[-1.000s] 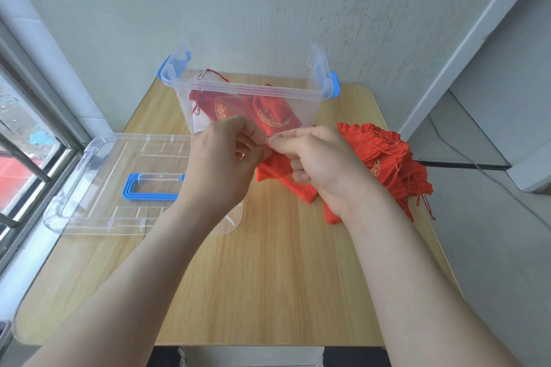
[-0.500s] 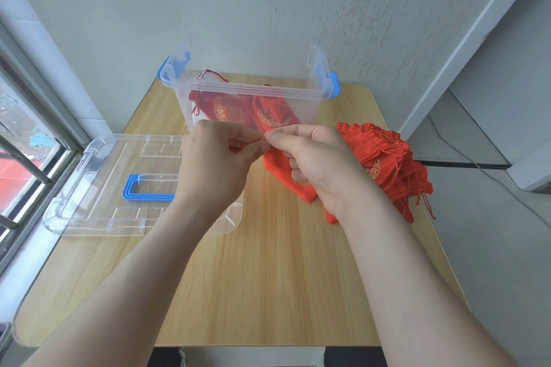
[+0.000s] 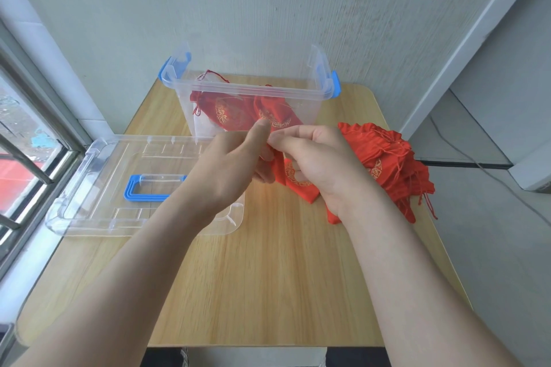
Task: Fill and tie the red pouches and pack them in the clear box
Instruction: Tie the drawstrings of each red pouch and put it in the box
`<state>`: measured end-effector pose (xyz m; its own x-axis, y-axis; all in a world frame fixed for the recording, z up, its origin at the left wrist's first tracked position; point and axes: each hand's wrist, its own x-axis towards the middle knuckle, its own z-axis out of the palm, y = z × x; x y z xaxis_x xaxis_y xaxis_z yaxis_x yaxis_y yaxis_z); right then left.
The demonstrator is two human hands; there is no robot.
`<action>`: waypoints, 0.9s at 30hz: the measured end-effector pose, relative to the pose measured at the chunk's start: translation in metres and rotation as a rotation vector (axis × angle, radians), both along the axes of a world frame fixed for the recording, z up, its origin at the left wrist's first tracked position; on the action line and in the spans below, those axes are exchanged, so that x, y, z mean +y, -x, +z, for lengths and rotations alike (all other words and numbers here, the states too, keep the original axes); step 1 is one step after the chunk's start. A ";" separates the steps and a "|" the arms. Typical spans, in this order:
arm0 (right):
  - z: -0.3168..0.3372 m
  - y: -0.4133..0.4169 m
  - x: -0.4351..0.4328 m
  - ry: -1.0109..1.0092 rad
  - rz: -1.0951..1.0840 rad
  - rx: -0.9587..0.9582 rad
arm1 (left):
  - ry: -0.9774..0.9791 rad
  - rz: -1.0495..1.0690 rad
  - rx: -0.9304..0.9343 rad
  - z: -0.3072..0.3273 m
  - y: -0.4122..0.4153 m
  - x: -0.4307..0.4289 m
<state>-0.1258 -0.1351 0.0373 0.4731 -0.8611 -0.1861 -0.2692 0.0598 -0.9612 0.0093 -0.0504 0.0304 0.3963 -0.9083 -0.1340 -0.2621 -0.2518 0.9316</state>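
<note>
A red pouch (image 3: 298,182) with gold print hangs between my hands above the table, just in front of the clear box (image 3: 250,89). My left hand (image 3: 229,170) and my right hand (image 3: 322,164) both pinch its top edge, fingertips almost touching. My hands hide the pouch's mouth and cords. Inside the box lie red pouches (image 3: 238,113) with gold print, seen through its front wall. A heap of more red pouches (image 3: 390,164) sits on the table right of my right hand.
The clear lid (image 3: 98,188) with a blue handle (image 3: 149,191) lies flat at the table's left, beside a barred window (image 3: 26,158). A wall stands close behind the box. The wooden table (image 3: 268,277) ends near the heap on the right.
Both hands have stayed at the pouch's top while working it. The pouch has shifted slightly and now hangs lower between them, and my left thumb has come up.
</note>
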 end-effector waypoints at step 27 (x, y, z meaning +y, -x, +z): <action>-0.026 0.002 -0.013 0.436 -0.015 0.236 | -0.004 0.198 -0.236 -0.018 -0.018 -0.005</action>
<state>-0.1281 -0.1481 0.0113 0.4487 -0.8889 0.0926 -0.4850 -0.3292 -0.8102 0.0270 -0.0554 0.0123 0.5860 -0.8101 -0.0209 -0.4168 -0.3234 0.8495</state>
